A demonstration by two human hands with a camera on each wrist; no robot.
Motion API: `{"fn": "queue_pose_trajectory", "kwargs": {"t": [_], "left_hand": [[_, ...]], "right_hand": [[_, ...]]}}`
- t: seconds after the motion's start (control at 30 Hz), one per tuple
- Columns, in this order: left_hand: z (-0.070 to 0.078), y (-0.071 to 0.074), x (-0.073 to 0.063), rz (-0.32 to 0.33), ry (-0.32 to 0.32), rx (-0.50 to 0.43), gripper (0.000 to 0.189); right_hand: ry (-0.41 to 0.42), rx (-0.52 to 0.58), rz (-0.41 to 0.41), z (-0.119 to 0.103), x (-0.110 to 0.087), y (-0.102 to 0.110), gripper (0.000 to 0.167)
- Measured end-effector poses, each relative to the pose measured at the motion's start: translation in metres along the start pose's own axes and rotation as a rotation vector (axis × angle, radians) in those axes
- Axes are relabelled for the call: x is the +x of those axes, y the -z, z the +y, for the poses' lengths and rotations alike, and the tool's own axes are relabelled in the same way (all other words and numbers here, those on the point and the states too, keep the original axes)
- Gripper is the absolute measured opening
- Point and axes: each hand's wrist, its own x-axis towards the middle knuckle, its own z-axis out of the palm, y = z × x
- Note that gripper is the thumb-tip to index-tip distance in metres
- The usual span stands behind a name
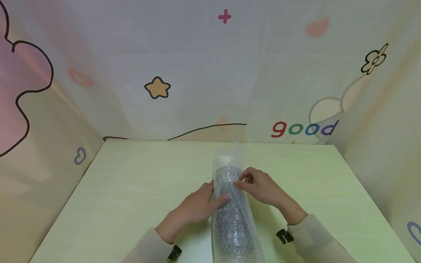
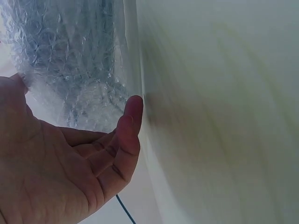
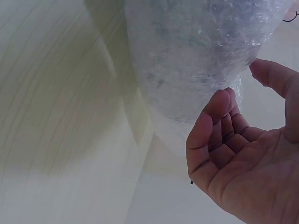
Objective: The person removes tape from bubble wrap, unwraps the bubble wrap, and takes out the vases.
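A long grey cylinder in clear bubble wrap lies on the table, running from the front edge toward the back. My left hand holds it from the left, thumb across the top and fingers along the side. In the left wrist view, fingers of that hand bend up beside the wrap. On the right, my right hand has thumb and forefinger tips close together at the wrap's upper right, pinching at its surface. The right wrist view shows the curled fingertips against the bubble wrap. What the wrap contains is blurred by the bubbles.
The pale green table spreads to both sides of the wrapped cylinder. A printed curtain hangs behind it and at both sides. Black clips sit by the sleeve cuffs.
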Motion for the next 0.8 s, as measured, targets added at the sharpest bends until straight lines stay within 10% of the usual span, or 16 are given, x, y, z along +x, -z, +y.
{"fn": "queue_pose_trajectory", "kwargs": {"t": [0.8], "left_hand": [[0.014, -0.007, 0.0, 0.038, 0.045, -0.058, 0.111]], "right_hand": [[-0.032, 0.145, -0.031, 0.008, 0.002, 0.002, 0.024]]}}
